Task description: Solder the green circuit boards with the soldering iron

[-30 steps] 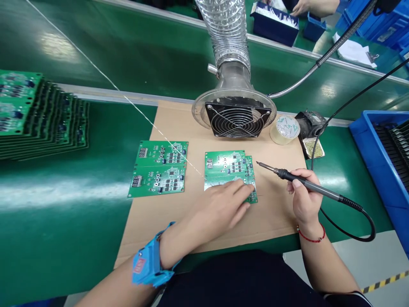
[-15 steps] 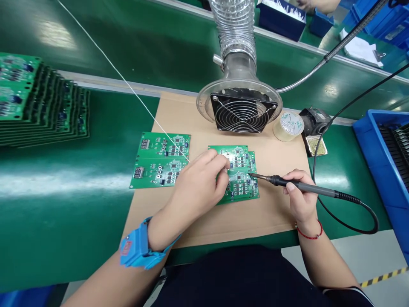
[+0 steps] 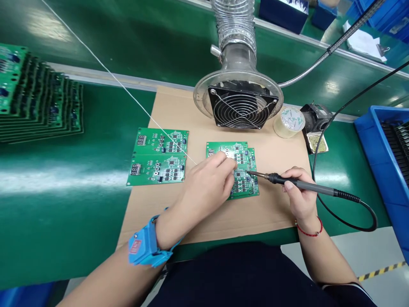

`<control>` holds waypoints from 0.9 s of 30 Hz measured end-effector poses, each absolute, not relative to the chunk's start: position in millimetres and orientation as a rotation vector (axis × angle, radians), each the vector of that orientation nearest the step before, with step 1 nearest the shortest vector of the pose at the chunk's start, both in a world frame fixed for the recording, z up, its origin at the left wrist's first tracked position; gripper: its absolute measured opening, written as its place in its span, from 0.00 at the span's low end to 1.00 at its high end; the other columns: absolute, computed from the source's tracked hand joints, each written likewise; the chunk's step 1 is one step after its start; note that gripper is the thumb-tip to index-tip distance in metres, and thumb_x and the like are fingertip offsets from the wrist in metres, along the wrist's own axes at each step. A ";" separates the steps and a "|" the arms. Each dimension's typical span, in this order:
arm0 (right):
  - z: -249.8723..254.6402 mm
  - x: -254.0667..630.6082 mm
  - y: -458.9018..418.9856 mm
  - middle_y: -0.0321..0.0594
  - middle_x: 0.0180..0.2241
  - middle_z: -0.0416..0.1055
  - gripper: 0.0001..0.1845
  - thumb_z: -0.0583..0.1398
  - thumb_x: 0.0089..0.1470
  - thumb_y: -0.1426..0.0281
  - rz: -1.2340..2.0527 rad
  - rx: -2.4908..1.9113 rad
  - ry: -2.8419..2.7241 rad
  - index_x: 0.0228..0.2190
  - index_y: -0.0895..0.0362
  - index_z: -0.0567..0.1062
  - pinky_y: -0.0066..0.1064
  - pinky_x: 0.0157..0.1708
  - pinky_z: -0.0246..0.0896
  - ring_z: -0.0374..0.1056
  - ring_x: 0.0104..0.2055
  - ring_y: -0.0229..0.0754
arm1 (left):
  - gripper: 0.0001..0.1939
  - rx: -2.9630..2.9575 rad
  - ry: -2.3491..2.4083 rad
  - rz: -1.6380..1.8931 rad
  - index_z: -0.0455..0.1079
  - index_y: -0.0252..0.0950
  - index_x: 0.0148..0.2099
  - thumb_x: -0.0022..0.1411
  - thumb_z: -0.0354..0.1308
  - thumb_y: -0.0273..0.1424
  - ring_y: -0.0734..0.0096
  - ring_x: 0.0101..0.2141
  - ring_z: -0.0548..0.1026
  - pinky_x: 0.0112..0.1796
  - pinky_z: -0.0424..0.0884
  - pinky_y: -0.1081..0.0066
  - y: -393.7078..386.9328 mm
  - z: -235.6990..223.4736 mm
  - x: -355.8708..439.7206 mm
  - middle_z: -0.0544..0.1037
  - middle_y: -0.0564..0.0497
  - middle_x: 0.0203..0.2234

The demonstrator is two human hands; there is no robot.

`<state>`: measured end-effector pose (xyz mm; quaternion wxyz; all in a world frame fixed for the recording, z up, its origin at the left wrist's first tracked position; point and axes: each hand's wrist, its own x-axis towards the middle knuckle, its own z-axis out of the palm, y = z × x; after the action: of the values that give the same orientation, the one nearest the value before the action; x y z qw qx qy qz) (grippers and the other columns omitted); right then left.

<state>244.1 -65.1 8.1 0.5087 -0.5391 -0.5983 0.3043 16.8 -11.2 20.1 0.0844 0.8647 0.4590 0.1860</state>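
On the left of the green table [image 3: 102, 221] stood a tall stack of green circuit boards [image 3: 15, 81], apart from both hands. Nearer the middle, a thin white wire [image 3: 121, 86] passed across a green circuit board with black digit displays [image 3: 159, 170]; I judged that a snag there could jerk the feed. It ran to my left hand [image 3: 207, 181], whose thumb and fingers seemed pinched on it, their tips partly hidden. A slip of either hand could have burned those fingers, because the metal iron tip was so near, and lingering heat could have scorched the parts. The partly covered green circuit board [image 3: 238, 147] lay beneath my left hand and left of my right, overlapping a lower green board [image 3: 252, 157]; uneven support might have let it shift. My right hand [image 3: 300, 200] was closed around the black-and-grey soldering iron [image 3: 315, 188], whose cable could have tugged its aim.
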 end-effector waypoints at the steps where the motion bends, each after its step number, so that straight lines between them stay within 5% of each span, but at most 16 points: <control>1: 7.5 244.4 -65.6 0.34 0.26 0.68 0.05 0.60 0.56 0.67 0.731 -1.289 -1.437 0.34 0.54 0.75 0.28 0.22 0.58 0.62 0.22 0.35 | 0.13 2.583 1.362 0.566 0.70 0.35 0.35 0.64 0.44 0.22 0.66 0.30 0.69 0.30 0.65 0.68 -11.5 20.1 16.8 0.70 0.48 0.29; 27: 6.3 246.3 -67.4 0.34 0.26 0.66 0.08 0.60 0.57 0.63 0.747 -1.308 -1.389 0.34 0.54 0.75 0.28 0.21 0.54 0.59 0.22 0.34 | 0.15 2.617 1.228 0.656 0.72 0.33 0.37 0.68 0.44 0.22 0.67 0.32 0.70 0.33 0.69 0.69 -13.1 10.8 21.9 0.71 0.48 0.30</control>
<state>246.3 -67.4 6.3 0.5194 -0.5454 -0.5794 0.3116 21.9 -13.1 10.8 0.0887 0.8793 0.4127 0.2206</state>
